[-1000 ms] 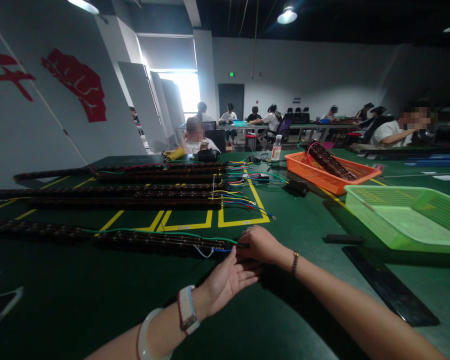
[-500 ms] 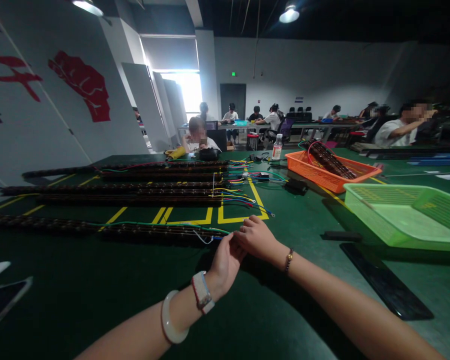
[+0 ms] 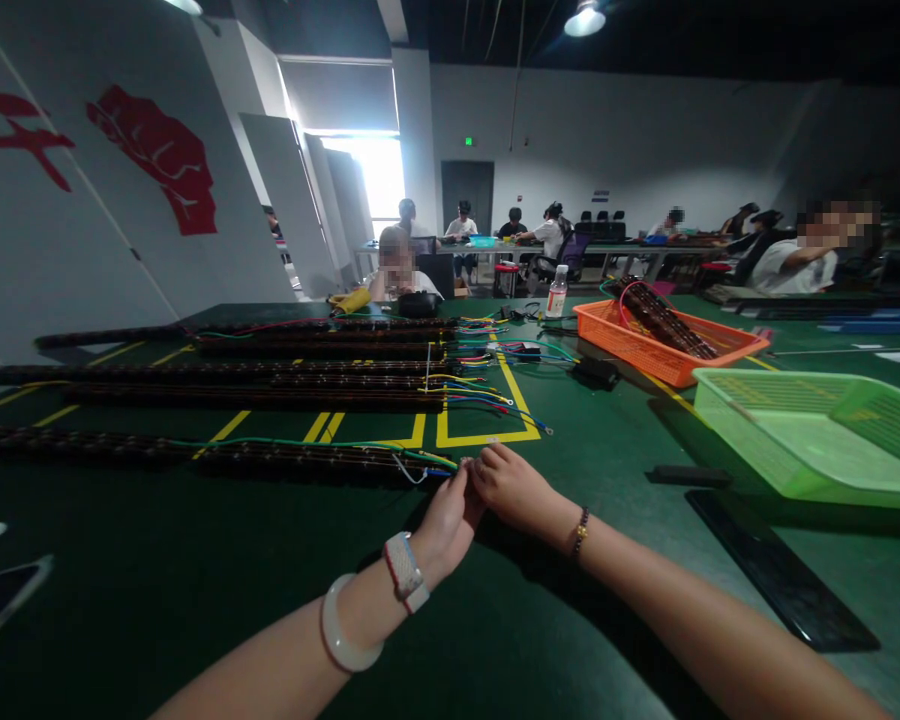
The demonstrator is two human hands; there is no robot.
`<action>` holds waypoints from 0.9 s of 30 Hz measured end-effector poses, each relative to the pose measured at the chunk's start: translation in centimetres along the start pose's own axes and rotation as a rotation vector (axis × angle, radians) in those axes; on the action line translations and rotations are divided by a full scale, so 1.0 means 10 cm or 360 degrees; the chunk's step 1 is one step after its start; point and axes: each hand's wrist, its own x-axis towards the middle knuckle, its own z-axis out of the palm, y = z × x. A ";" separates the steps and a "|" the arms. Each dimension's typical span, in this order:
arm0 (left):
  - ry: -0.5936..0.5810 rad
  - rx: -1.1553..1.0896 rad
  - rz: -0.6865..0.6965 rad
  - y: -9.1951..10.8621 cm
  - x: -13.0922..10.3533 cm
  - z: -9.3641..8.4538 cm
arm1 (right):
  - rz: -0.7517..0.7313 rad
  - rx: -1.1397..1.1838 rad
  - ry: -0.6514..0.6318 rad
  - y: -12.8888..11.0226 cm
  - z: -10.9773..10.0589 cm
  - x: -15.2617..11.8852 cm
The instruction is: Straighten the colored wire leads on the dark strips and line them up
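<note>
Nearest me, a long dark bundle of strips [image 3: 285, 470] lies across the green table [image 3: 270, 600]. Green, yellow and blue wires [image 3: 438, 461] come out of its right end, beside a loose white tie [image 3: 409, 472]. My left hand [image 3: 446, 525] is closed round the wire ends, palm partly turned up. Fingers bent, my right hand [image 3: 516, 488] meets it from the right and pinches at the same spot. The fingertips and the very ends of the wires are hidden between the hands.
More dark bundles [image 3: 270, 395] with coloured wire ends lie beyond. To the right are an orange basket [image 3: 637, 350], a green basket [image 3: 780, 470], a small black block [image 3: 688, 475] and a black phone-like slab [image 3: 784, 570]. A bottle [image 3: 557, 292] stands behind. People sit farther back.
Both hands stay together at the wire ends; my right fingers have shifted slightly and look more bent. The whole view has moved a little.
</note>
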 end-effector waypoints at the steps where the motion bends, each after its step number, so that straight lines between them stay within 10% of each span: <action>1: 0.0000 -0.0002 -0.0011 0.00 0.00 -0.01 | 0.0010 0.0028 -0.0016 0.00 -0.03 0.00; 12: -0.0174 -0.0026 -0.0124 0.03 0.00 -0.01 | 0.0497 0.0538 -0.0171 0.33 -0.35 -0.06; 27: -0.0182 0.0053 -0.0179 0.05 0.00 -0.04 | 0.0399 0.0370 -0.0384 0.10 -0.22 -0.06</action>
